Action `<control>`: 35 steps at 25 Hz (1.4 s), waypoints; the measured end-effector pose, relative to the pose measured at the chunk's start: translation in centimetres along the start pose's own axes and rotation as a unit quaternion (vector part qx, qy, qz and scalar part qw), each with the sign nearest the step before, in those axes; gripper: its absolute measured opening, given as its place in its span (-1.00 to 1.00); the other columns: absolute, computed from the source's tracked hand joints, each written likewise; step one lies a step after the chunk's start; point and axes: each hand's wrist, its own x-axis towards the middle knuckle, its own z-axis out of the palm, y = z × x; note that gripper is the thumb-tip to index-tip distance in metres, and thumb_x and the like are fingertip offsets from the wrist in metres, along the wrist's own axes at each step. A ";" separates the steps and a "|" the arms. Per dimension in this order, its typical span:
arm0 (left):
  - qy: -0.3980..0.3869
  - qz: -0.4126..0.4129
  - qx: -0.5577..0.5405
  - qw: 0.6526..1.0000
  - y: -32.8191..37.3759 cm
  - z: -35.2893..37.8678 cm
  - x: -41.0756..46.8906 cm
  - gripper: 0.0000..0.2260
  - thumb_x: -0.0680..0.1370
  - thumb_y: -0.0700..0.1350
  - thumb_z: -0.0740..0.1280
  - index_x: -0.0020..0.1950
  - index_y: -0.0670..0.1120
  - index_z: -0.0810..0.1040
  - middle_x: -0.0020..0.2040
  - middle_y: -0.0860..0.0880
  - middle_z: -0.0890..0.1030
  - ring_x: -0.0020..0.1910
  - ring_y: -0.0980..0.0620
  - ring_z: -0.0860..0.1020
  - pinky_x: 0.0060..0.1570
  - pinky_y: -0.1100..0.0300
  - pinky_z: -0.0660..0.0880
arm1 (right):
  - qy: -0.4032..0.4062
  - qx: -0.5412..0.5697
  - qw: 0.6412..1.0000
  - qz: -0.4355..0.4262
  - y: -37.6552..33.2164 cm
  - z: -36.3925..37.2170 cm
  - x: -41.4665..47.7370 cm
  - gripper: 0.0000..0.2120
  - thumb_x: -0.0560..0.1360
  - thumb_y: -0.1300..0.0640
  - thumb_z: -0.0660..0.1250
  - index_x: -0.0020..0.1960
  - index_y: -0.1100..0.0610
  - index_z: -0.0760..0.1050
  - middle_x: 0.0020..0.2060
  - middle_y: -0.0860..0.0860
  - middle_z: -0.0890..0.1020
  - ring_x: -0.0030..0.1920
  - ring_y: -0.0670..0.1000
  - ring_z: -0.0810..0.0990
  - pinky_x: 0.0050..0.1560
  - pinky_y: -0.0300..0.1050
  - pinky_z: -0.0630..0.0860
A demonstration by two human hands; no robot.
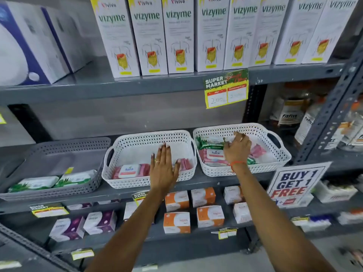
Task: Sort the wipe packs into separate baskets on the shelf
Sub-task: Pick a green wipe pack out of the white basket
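Observation:
Three baskets stand side by side on the middle shelf. The grey basket (59, 194) on the left holds two green wipe packs (35, 183). The middle white basket (149, 134) holds pink Kara wipe packs (128, 170). The right white basket (241, 126) holds a mix: a green wipe pack (208, 144) on top of pink packs (213, 156). My left hand (163, 167) lies flat with its fingers spread over the front of the middle basket, holding nothing. My right hand (237, 148) is inside the right basket, fingers curled on the right end of the green pack.
Tall Vizyme boxes (146, 36) line the shelf above, with a price tag (225, 89) on its edge. Small orange boxes (176, 201) and purple boxes (100, 222) fill the shelf below. A "Buy 1 Get 1 Free" sign (294, 183) stands at the right, beside a metal upright (330, 114).

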 end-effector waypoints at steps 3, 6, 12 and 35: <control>-0.057 0.016 0.040 0.997 -1.3 0.8 -0.5 -0.23 0.42 0.22 -0.35 0.49 -0.12 0.15 0.54 -0.10 0.10 0.52 -0.02 0.02 0.48 -0.01 -0.14 | -0.232 -0.169 0.955 0.076 2.8 0.9 2.0 -0.35 0.56 -0.08 0.15 0.50 0.25 0.09 0.48 0.29 0.18 0.48 0.27 0.13 0.51 0.18 0.06; -0.056 0.022 0.057 0.997 -1.7 1.1 -0.6 -0.25 0.44 0.21 -0.32 0.45 -0.08 0.28 0.49 -0.10 0.26 0.49 -0.03 0.17 0.48 -0.02 -0.06 | -0.333 -0.254 0.903 0.097 4.4 1.4 3.5 -0.30 0.49 -0.22 0.19 0.48 0.16 0.18 0.45 0.22 0.27 0.44 0.24 0.25 0.47 0.16 0.23; -0.051 0.023 0.061 0.997 -1.8 1.5 -0.8 -0.36 0.51 0.17 -0.21 0.40 -0.10 0.36 0.42 -0.14 0.39 0.43 -0.08 0.29 0.45 -0.07 0.06 | -0.438 -0.321 0.839 0.025 5.0 1.2 4.7 -0.38 0.50 0.21 0.24 0.51 0.15 0.12 0.46 0.21 0.30 0.38 0.24 0.38 0.37 0.20 0.41; -0.031 0.012 0.103 0.994 -8.0 -0.3 -1.8 -0.16 0.40 0.28 -0.55 0.52 -0.13 -0.04 0.54 -0.05 -0.10 0.51 0.03 -0.16 0.45 -0.03 -0.24 | -0.191 -0.089 0.976 -0.059 -9.3 2.5 -3.1 -0.29 0.53 -0.03 0.28 0.51 0.26 0.06 0.40 0.30 0.26 0.37 0.37 0.25 0.40 0.36 0.21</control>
